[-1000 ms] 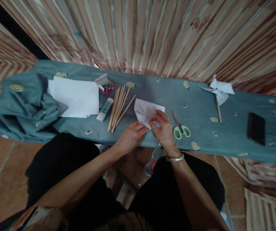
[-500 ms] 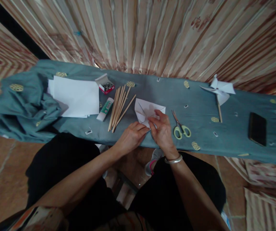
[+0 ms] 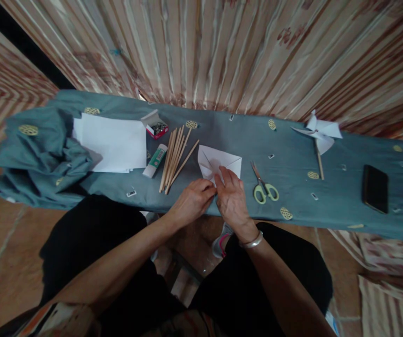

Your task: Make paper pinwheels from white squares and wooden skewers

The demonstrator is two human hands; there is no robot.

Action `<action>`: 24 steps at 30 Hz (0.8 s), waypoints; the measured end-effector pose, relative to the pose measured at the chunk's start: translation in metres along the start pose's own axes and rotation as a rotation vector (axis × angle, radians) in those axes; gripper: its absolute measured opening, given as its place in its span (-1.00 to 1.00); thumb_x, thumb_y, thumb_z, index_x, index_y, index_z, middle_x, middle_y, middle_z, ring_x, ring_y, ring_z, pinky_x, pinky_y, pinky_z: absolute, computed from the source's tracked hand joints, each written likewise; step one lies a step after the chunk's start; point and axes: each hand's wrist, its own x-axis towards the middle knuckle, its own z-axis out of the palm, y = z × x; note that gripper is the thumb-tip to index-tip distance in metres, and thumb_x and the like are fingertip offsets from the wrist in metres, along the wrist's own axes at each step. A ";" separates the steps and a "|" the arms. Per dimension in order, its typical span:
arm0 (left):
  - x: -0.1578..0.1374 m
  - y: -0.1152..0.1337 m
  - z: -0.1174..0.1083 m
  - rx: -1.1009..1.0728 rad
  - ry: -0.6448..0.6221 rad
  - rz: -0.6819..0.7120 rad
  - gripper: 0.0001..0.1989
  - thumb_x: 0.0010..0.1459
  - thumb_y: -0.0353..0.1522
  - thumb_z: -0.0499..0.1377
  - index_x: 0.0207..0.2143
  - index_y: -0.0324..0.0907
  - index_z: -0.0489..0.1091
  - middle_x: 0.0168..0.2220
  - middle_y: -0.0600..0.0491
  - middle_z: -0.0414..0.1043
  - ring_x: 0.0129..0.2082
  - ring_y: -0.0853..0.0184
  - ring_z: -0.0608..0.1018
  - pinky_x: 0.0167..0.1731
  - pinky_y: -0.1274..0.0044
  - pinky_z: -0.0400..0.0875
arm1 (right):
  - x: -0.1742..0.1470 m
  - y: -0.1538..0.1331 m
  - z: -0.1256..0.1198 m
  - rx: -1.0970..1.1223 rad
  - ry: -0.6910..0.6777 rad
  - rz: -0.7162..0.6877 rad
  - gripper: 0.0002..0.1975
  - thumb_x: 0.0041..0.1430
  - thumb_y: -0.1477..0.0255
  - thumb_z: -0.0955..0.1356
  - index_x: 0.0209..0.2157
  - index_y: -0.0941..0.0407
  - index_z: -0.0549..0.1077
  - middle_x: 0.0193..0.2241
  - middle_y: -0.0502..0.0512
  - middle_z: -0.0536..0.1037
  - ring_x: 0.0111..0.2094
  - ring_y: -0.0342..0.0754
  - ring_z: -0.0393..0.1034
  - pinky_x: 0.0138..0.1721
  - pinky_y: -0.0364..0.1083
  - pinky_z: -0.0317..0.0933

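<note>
A square of white paper [image 3: 218, 157] with diagonal slits or creases lies on the cloth-covered table in front of me. My left hand [image 3: 194, 197] has its thumb and fingers closed at the near corner of this paper. Over its lower right part rests my right hand [image 3: 231, 199], fingers stretched forward and lying on the sheet. Both hands meet at the near corner, so that corner is mostly hidden. Scissors with green handles [image 3: 266, 193] lie just right of my right hand. Several thin wooden sticks [image 3: 175, 159] are left of the paper.
A glue stick [image 3: 155, 160], an open small box of metal pins [image 3: 157, 129] and a stack of white paper [image 3: 117, 142] lie to the left. On the right are a paper pinwheel on a stick [image 3: 320, 133] and a black phone [image 3: 375, 188]. Bunched cloth [image 3: 43, 154] covers the left end.
My right hand has flattened from bent, separated fingers to stretched fingers lying on the paper. My left hand stays at the near corner. The view has shifted slightly.
</note>
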 end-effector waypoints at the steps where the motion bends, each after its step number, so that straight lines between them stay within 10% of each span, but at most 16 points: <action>1: 0.000 0.000 0.000 -0.006 0.003 0.002 -0.80 0.27 -0.44 0.04 -0.16 -0.27 0.44 -0.22 -0.09 0.42 -0.18 0.25 0.46 -0.14 0.41 0.44 | -0.001 -0.001 -0.001 -0.005 0.001 -0.003 -0.56 0.22 0.59 0.16 0.12 0.15 0.29 0.23 0.27 0.25 0.22 0.21 0.11 0.10 0.21 0.12; 24: -0.001 -0.005 0.002 0.005 0.026 0.021 -0.79 0.24 -0.44 0.08 -0.10 -0.25 0.41 -0.14 -0.09 0.43 -0.12 0.24 0.48 -0.09 0.38 0.46 | 0.024 0.046 -0.009 0.124 0.251 0.155 -0.54 0.22 0.51 0.14 0.13 0.28 0.32 0.17 0.42 0.33 0.22 0.20 0.17 0.15 0.24 0.13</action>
